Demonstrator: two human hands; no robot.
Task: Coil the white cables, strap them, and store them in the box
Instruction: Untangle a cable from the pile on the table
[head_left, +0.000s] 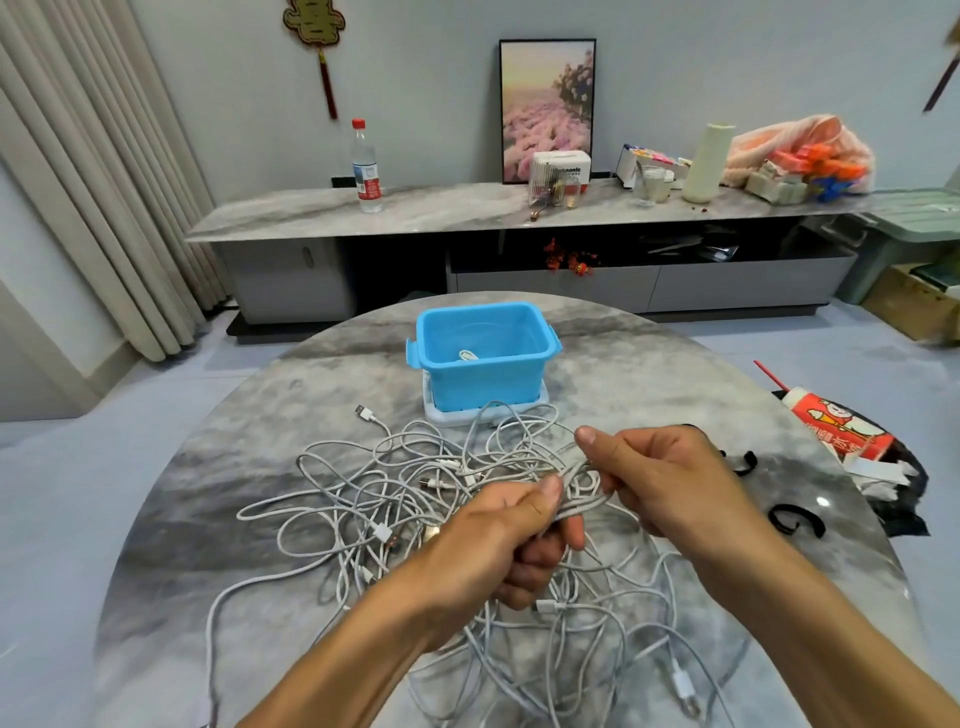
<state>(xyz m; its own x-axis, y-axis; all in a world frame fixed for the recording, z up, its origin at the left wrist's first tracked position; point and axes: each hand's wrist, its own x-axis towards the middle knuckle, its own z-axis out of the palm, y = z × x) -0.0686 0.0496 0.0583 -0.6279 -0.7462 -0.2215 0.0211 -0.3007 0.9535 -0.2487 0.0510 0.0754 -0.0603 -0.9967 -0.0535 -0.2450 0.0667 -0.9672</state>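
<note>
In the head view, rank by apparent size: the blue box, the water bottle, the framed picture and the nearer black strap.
1. Framed picture and blue box: similar area, unranked; the box is nearer.
2. Water bottle.
3. Black strap, smallest though nearest.

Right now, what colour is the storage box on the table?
Bright blue box, sitting on a white lid or tray; clearest in the head view.

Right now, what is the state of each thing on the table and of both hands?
left hand: grips a cable bundle
right hand: grips the same bundle
cable bundle: partly coiled, no strap on it
loose white cables: tangled on the table
blue box: open, one white cable inside
black straps: lying unused, right of the hands
</note>
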